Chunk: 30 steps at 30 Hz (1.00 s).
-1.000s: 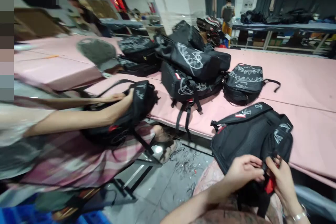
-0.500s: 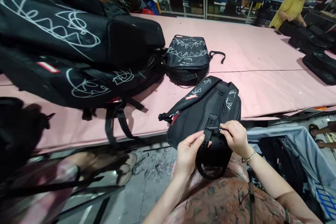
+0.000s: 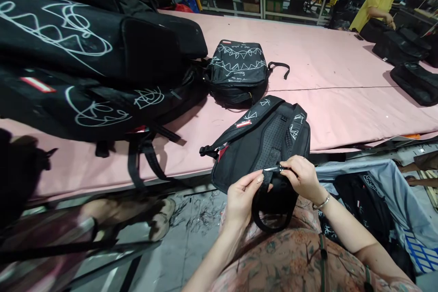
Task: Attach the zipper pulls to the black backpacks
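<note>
A black backpack (image 3: 253, 159) with white scribbles on its straps lies back side up, half on the pink table edge and half over my lap. My right hand (image 3: 301, 174) is closed around what look like small thread snips (image 3: 273, 169), with the bright blade pointing left toward my left fingertips. My left hand (image 3: 243, 194) pinches the backpack at a strap (image 3: 268, 181) near its carry handle. The blade tip is close to my left thumb and fingers; whether a thread is between them is too small to tell.
A scribbled black backpack (image 3: 237, 73) lies farther back on the pink table (image 3: 328, 59). Large black bags (image 3: 102, 68) are piled at left. A blue-lined bin (image 3: 393, 173) with black bags stands at right. A person in a yellow top (image 3: 374, 4) handles black bags across the table.
The snips' blade has tilted and now shows bright, pointing at my left fingertips. Both hands stay at the same part of the backpack; the view has shifted slightly.
</note>
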{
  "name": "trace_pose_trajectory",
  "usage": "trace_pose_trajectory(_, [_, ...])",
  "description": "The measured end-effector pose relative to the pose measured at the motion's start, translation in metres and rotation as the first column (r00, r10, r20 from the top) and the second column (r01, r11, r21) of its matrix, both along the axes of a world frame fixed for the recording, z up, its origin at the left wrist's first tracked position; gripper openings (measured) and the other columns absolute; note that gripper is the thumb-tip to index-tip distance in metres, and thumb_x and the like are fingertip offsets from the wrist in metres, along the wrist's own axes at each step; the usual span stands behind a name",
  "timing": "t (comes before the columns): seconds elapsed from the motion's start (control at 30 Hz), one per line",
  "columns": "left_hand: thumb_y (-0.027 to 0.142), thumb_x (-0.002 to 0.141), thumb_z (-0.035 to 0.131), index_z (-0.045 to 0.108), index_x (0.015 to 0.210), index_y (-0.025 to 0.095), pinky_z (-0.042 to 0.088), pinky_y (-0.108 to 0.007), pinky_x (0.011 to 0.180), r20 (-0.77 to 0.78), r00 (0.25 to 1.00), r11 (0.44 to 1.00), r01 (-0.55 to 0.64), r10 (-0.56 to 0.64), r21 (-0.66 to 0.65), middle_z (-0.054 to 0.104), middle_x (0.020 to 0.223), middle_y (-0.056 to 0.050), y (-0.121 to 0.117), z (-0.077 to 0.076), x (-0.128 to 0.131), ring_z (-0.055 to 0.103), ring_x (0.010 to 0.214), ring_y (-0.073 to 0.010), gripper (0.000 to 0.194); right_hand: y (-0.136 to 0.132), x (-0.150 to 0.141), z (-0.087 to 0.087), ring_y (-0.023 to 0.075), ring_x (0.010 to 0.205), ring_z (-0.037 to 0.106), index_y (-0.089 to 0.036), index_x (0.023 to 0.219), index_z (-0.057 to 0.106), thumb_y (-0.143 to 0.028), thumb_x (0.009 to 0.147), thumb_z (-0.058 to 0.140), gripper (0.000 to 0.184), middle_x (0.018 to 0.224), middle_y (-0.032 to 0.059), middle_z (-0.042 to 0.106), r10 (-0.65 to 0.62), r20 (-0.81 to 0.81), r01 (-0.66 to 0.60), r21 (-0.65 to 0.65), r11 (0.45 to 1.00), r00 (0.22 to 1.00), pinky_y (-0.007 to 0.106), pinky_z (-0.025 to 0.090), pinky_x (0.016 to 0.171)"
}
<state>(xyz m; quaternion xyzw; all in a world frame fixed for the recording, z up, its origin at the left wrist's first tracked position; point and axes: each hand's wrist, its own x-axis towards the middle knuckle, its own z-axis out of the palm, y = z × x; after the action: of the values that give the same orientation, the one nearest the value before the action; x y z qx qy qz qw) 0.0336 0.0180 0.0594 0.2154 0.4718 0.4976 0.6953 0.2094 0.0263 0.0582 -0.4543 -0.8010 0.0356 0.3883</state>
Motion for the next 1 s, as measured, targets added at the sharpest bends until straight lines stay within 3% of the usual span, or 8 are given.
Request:
trace_pose_trajectory(0.33, [0.031, 0.052, 0.08, 0.07, 0.083, 0.011, 0.054, -0.025, 0.06, -0.036, 0.999, 1.0, 0.008, -0.007, 0.029, 0.067, 0.076, -0.006, -0.0004, -0.004, 0.003, 0.061, 0.058, -0.0138, 0.038, -0.0008, -0.001, -0.0048, 0.013, 0.073, 0.054, -0.015, 0.083, 0.059, -0.023, 0.089, 0.048, 0.015, 0.078, 0.0044, 0.06, -0.048, -0.044, 0.046, -0.045, 0.998, 0.998, 0.029, 0.043, 0.068])
trace_pose_trajectory(0.5, [0.032, 0.053, 0.08, 0.07, 0.085, 0.012, 0.054, -0.024, 0.06, -0.023, 1.0, 1.0, 0.006, -0.006, 0.012, 0.068, 0.078, -0.005, 0.0026, -0.006, 0.0001, 0.061, 0.058, -0.013, 0.038, -0.0016, 0.0006, -0.0051, 0.0132, 0.075, 0.054, -0.015, 0.086, 0.058, -0.021, 0.087, 0.05, 0.01, 0.079, 0.0051, 0.06, -0.09, -0.078, 0.09, -0.001, 0.996, 0.993, 0.028, 0.044, 0.069])
trace_pose_trajectory(0.67, [0.032, 0.053, 0.08, 0.07, 0.085, 0.011, 0.053, -0.024, 0.058, -0.022, 1.0, 1.0, 0.018, -0.018, 0.015, 0.067, 0.075, -0.005, 0.0024, -0.0072, 0.0008, 0.061, 0.056, -0.0136, 0.04, -0.0019, 0.0036, -0.0027, 0.0139, 0.079, 0.054, -0.015, 0.091, 0.056, -0.02, 0.087, 0.051, 0.008, 0.084, 0.0051, 0.06, -0.03, -0.009, 0.03, 0.004, 1.0, 1.0, 0.029, 0.044, 0.072])
trace_pose_trajectory(1.0, [0.031, 0.051, 0.081, 0.07, 0.083, 0.01, 0.052, -0.025, 0.057, -0.024, 0.999, 1.0, 0.025, -0.025, 0.002, 0.067, 0.073, -0.005, 0.0022, -0.0031, 0.0035, 0.061, 0.057, -0.0149, 0.04, 0.0005, 0.0058, -0.0044, 0.0121, 0.078, 0.053, -0.015, 0.091, 0.056, -0.023, 0.088, 0.051, 0.01, 0.084, 0.0036, 0.059, 0.026, -0.07, -0.036, -0.132, 0.991, 0.997, 0.026, 0.042, 0.071])
